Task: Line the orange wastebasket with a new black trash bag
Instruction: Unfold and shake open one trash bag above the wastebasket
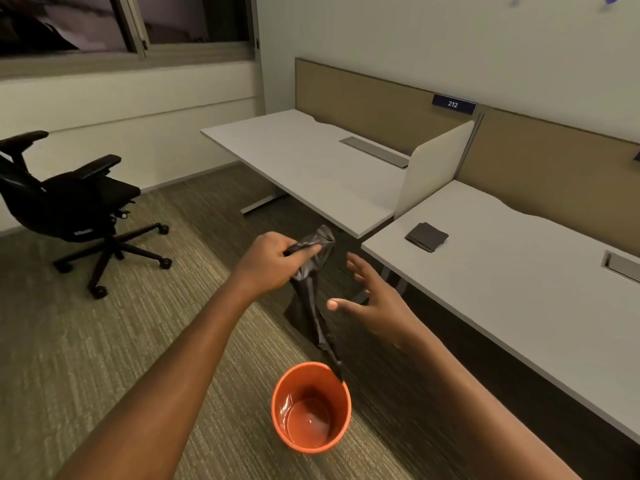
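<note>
At the far left of the frame a black office chair stands on the striped carpet, turned away, well apart from everything else, with a broad stretch of bare carpet between it and me.

Moving right, my left arm reaches up from the lower left toward the middle of the frame. My left hand is closed around the bunched top of the black trash bag. The bag hangs down from my fist in a narrow, twisted strip, and its lower tip reaches the far right rim of the orange wastebasket.

The wastebasket stands upright on the carpet at lower centre, its mouth open toward me, nothing dark lining its inside. Carpet lies clear on its left side; the counter edge runs close along its right.

Just right of the bag, my right hand is open, fingers spread, palm turned toward the bag, near it but not touching.

On the right, two pale counters stand end to end against tan divider panels. A folded dark square lies near the corner of the nearer counter. A small sign reading 212 sits on the divider at upper right.
</note>
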Action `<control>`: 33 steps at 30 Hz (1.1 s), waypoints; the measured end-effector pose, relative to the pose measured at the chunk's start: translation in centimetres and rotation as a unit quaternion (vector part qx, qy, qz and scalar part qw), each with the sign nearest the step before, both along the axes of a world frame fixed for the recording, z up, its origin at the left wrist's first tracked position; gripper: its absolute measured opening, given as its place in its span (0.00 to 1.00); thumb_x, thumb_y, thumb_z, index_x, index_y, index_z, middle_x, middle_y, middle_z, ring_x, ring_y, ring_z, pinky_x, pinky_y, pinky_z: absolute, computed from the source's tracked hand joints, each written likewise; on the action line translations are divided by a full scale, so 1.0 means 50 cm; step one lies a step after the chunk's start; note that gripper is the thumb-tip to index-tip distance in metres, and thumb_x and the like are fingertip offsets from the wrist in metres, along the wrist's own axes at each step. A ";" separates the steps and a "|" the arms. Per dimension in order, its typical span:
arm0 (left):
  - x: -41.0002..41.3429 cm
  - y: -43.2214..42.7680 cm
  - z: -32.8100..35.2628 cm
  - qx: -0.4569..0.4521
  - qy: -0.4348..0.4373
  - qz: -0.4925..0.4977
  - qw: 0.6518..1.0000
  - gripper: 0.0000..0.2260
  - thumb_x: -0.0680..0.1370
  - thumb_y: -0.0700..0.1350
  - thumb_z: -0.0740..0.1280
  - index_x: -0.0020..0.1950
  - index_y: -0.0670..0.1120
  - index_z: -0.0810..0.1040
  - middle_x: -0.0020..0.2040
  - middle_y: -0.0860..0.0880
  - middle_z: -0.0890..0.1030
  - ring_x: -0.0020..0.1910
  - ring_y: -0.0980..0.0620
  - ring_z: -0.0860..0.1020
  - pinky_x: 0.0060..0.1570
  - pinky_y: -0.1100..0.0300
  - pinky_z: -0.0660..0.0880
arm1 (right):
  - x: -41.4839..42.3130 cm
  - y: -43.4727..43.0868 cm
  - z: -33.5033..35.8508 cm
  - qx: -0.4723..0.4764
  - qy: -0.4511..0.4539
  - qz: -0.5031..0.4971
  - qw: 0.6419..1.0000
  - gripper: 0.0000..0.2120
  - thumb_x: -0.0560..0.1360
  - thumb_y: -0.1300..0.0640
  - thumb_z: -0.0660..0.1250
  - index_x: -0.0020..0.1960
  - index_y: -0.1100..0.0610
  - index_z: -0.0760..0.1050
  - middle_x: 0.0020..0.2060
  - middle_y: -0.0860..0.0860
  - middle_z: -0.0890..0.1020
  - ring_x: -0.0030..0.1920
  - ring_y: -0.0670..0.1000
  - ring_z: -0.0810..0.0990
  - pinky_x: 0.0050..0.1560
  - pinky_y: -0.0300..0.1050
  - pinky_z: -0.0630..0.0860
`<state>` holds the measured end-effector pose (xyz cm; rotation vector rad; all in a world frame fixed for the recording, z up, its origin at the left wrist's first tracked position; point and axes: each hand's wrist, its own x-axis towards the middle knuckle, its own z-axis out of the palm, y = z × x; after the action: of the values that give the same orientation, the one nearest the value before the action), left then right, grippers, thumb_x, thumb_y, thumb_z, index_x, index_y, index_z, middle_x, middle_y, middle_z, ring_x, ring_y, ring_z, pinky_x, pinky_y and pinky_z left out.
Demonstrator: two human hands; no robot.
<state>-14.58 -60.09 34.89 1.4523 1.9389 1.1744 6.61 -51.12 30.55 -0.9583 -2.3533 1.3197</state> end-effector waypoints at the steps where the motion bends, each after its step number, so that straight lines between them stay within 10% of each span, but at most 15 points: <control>1: 0.012 0.010 0.015 -0.009 0.008 -0.029 1.000 0.20 0.77 0.59 0.69 0.37 0.43 0.84 0.29 0.51 0.83 0.28 0.57 0.82 0.29 0.64 0.74 | -0.023 -0.003 0.020 -0.007 0.017 0.029 0.999 0.51 0.64 0.32 0.75 0.80 0.40 0.53 0.78 0.46 0.66 0.76 0.47 0.64 0.74 0.54 0.64; 6: 0.007 0.033 0.080 0.000 -0.025 -0.065 0.998 0.27 0.69 0.69 0.71 0.30 0.44 0.78 0.27 0.48 0.77 0.28 0.48 0.77 0.34 0.56 0.75 | -0.077 0.023 0.088 -0.027 0.065 0.055 0.996 0.21 0.73 0.47 0.74 0.64 0.48 0.75 0.56 0.46 0.84 0.57 0.46 0.83 0.62 0.55 0.79; 10: -0.050 0.014 0.098 -0.019 -0.086 -0.084 0.993 0.32 0.63 0.68 0.77 0.46 0.39 0.83 0.41 0.44 0.87 0.41 0.44 0.86 0.45 0.52 0.82 | -0.067 0.049 0.110 -0.014 0.106 0.057 0.993 0.04 0.77 0.48 0.70 0.51 0.44 0.82 0.45 0.45 0.87 0.46 0.44 0.86 0.48 0.42 0.79; 16: -0.086 -0.018 0.089 -0.097 -0.106 -0.153 0.978 0.20 0.62 0.60 0.80 0.48 0.49 0.88 0.44 0.49 0.88 0.42 0.54 0.86 0.37 0.66 0.79 | -0.071 0.070 0.113 0.167 0.106 -0.056 0.979 0.09 0.79 0.57 0.68 0.56 0.51 0.85 0.50 0.47 0.85 0.49 0.47 0.81 0.50 0.44 0.78; 20: -0.068 -0.013 0.072 0.003 -0.033 -0.045 0.998 0.08 0.74 0.47 0.75 0.51 0.47 0.83 0.55 0.48 0.83 0.55 0.49 0.82 0.56 0.54 0.80 | -0.073 0.066 0.126 0.272 0.095 -0.050 0.956 0.11 0.79 0.59 0.66 0.58 0.52 0.84 0.47 0.44 0.86 0.45 0.45 0.79 0.42 0.39 0.72; 24: -0.059 -0.018 0.067 0.042 -0.255 -0.126 0.958 0.14 0.72 0.52 0.76 0.56 0.58 0.81 0.52 0.53 0.87 0.55 0.53 0.84 0.50 0.62 0.80 | -0.078 0.060 0.150 0.183 0.107 0.026 0.977 0.10 0.80 0.50 0.66 0.42 0.44 0.81 0.32 0.42 0.82 0.32 0.44 0.78 0.32 0.41 0.70; 29: -0.064 -0.014 0.050 -0.115 -0.151 -0.212 0.959 0.14 0.72 0.44 0.77 0.57 0.44 0.83 0.53 0.42 0.87 0.54 0.43 0.85 0.58 0.48 0.80 | -0.070 0.095 0.176 0.008 0.235 -0.077 0.969 0.10 0.82 0.55 0.64 0.51 0.52 0.85 0.41 0.49 0.88 0.43 0.51 0.86 0.44 0.48 0.80; 33: -0.067 -0.011 0.043 -0.048 -0.286 -0.141 0.946 0.12 0.73 0.45 0.76 0.50 0.39 0.82 0.44 0.35 0.82 0.37 0.41 0.82 0.39 0.50 0.81 | -0.057 0.123 0.164 0.087 0.113 -0.194 0.971 0.15 0.80 0.49 0.67 0.65 0.52 0.78 0.53 0.52 0.86 0.50 0.52 0.84 0.52 0.53 0.81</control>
<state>-17.95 -60.61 37.04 1.1244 1.3246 1.1802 3.75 -44.97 38.74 -1.0810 -1.9477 0.9941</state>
